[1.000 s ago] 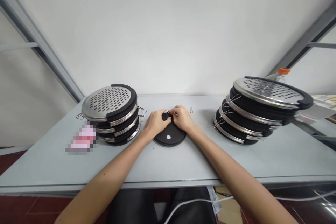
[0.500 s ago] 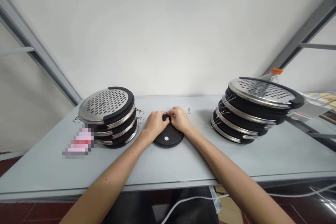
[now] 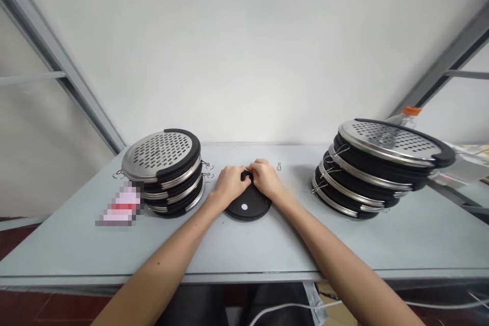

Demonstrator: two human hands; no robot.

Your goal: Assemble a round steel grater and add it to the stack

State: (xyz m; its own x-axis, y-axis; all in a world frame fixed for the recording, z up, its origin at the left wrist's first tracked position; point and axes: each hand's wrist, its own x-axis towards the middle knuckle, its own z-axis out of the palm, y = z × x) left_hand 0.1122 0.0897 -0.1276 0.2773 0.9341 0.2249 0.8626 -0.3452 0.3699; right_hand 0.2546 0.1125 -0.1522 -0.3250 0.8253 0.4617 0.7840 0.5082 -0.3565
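Note:
A round black disc with a white dot in its middle lies flat on the grey table. My left hand and my right hand rest side by side on its far edge, fingers curled and pinched together over a small black tab at the rim. What the fingertips hold there is too small to make out. A small metal clip lies on the table just right of my right hand.
A stack of perforated metal lids with black rims stands at the left, a taller leaning stack at the right. A blurred pink item lies front left. An orange-capped bottle stands behind the right stack.
Both hands stay pinched at the disc's far edge with only slight finger shifts. The view moved a little; nothing on the table changed place.

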